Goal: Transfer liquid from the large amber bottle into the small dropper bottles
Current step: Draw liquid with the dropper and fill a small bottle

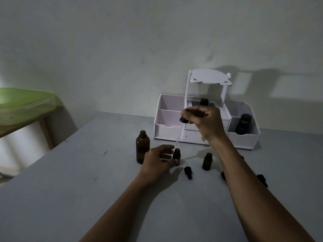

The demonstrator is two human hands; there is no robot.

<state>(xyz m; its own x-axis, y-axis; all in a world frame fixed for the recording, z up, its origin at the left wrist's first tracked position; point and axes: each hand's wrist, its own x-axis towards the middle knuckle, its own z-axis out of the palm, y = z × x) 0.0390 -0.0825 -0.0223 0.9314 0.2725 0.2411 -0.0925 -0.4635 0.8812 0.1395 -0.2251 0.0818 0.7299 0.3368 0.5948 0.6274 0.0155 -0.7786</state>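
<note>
Your left fingers (168, 155) are loosely curled around a small dropper bottle (176, 156), steadying it upright on the worktop (70, 189), with the fingertips touching its side and its mouth uncapped. Just left of your left hand (157, 159) stands the large amber bottle (142, 148), upright and open, close to the back of that hand. Farther left, off the worktop, a green lid (26, 103) sits on a separate stand.

Above the held bottle your right hand (204, 121) is raised, its fingers pinched on the black bulb of a dropper (183, 119); the thin glass pipette slants down with its tip just over the small bottle's mouth. Whether liquid sits in the pipette cannot be told in this dim light.

Between your forearms a loose dropper cap (188, 172) lies on its side, and near it a second small bottle (207, 161) stands open. More dark caps (262, 179) lie right of your right forearm. Behind it all, a white organiser (244, 137) sits against the wall, with a dark tube (243, 124) in its right compartment.
</note>
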